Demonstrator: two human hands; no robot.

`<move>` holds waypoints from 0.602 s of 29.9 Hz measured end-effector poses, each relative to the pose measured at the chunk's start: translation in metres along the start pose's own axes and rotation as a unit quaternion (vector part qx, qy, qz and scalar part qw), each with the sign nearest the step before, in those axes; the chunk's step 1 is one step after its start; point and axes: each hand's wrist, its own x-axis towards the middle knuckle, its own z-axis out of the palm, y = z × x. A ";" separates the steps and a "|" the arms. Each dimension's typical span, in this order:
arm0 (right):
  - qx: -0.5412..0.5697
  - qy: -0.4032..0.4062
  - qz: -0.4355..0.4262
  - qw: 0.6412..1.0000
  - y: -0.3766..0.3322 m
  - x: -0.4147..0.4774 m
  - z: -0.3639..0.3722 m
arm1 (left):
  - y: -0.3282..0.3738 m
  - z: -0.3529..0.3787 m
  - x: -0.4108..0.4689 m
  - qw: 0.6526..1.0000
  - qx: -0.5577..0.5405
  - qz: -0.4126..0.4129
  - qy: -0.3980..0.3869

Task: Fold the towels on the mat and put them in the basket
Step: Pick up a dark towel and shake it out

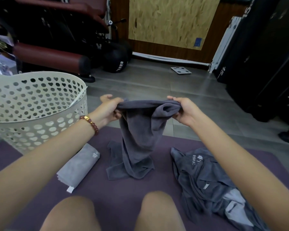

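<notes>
Purple mat point(117, 189) on the gym floor, towels awaiting folding.
Left hand point(107, 109) and right hand point(183, 110) pinch the dark towel point(140, 139) by its top edge, fingers clenched on cloth, so it hangs straight.

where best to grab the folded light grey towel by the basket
Probably mid-length, across the narrow width of the folded light grey towel, from above. It lies flat on the mat as a long layered strip, so a middle grip should keep layers together.

There is one basket point(40, 104) and one mat point(120, 189). Two towels lie apart from the rest: one folded light grey towel point(78, 165) and one dark grey towel point(140, 130). A heap point(205, 180) holds at least two more.
</notes>
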 end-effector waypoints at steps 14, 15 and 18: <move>0.191 0.152 -0.134 0.960 0.031 0.045 -0.085 | -0.039 -0.047 0.016 0.911 0.349 0.219 0.026; 0.129 0.144 -0.153 0.969 0.032 0.045 -0.085 | -0.040 -0.046 0.020 0.911 0.336 0.235 0.034; -0.059 0.145 -0.212 0.965 0.035 0.043 -0.089 | -0.038 -0.053 0.030 0.895 0.355 0.267 0.045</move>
